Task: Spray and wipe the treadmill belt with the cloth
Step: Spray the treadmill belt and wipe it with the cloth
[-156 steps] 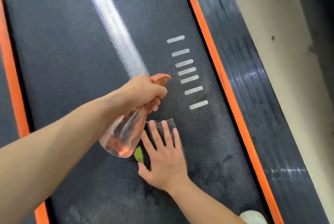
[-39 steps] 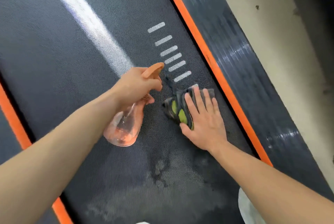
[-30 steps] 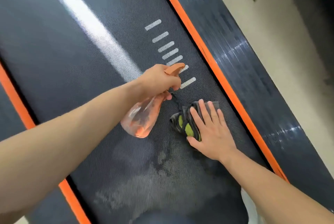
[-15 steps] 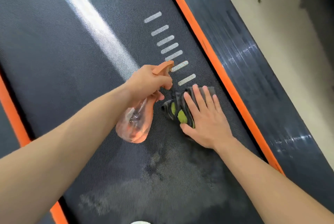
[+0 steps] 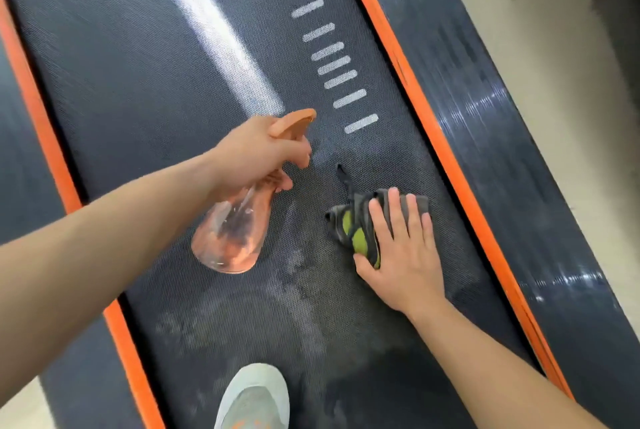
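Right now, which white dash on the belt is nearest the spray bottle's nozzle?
The lowest dash in the row, just right of the spray bottle's orange head; the other six lie farther up the belt.

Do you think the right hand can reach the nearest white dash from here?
Probably yes: the right hand presses the cloth near that dash, with only bare belt between.

**Cloth pulled clear, fresh spray ahead**

Five seconds ago my right hand [image 5: 401,255] pressed the dark grey cloth with yellow-green patches [image 5: 356,238] directly under the translucent orange plastic spray bottle [image 5: 235,231]. Now the cloth lies well out to the right. A second ago it hid the lowest white dash [image 5: 361,123], and now it sits below it. A pale damp patch [image 5: 320,151] has appeared on the black textured treadmill belt [image 5: 138,82] by the nozzle, and my grey shoe [image 5: 254,397] has come into view.
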{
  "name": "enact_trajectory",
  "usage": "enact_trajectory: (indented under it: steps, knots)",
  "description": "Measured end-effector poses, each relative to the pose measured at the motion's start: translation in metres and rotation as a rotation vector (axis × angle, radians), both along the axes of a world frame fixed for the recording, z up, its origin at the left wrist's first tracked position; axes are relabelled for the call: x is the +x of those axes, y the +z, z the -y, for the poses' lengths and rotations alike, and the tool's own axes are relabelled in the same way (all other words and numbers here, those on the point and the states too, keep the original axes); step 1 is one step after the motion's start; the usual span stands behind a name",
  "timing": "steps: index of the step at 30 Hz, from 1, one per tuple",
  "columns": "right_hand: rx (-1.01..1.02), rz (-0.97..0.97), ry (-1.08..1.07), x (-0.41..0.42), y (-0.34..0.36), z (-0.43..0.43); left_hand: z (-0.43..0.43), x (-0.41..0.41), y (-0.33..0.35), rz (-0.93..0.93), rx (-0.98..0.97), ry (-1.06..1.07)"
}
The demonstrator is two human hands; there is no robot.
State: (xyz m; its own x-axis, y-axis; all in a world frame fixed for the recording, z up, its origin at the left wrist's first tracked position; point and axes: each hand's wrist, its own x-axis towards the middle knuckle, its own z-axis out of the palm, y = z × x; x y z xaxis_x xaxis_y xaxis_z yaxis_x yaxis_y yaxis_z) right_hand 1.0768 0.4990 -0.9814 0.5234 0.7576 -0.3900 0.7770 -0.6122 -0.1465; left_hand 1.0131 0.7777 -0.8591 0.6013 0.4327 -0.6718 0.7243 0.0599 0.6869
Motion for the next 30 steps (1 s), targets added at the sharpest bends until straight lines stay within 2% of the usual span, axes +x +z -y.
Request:
enact_trajectory:
  steps: [2,8,10,14,21,24,30]
  knots:
    - [-0.020,-0.015,0.018,0.006,0.001,0.000,0.007,-0.009,-0.002,0.005,-0.026,0.040]
    - [-0.001,-0.016,-0.026,0.069,0.010,-0.101,0.035,-0.009,-0.005,-0.030,-0.032,0.038]
    - [0.035,-0.036,-0.059,0.074,0.013,-0.109,0.040,-0.004,0.002,-0.042,-0.017,-0.010]
    - [0.102,-0.027,-0.181,0.027,0.009,-0.054,0.039,0.011,0.018,-0.025,-0.038,-0.166]
    - [0.015,0.002,-0.478,-0.083,0.007,0.046,0.058,0.045,0.013,-0.159,-0.002,-0.476]
    - [-0.024,0.001,-0.517,-0.104,0.007,0.055,0.063,0.057,0.007,-0.223,-0.019,-0.542]
    - [-0.026,-0.004,-0.548,-0.103,0.005,0.049,0.076,0.072,-0.003,-0.275,0.070,-0.634]
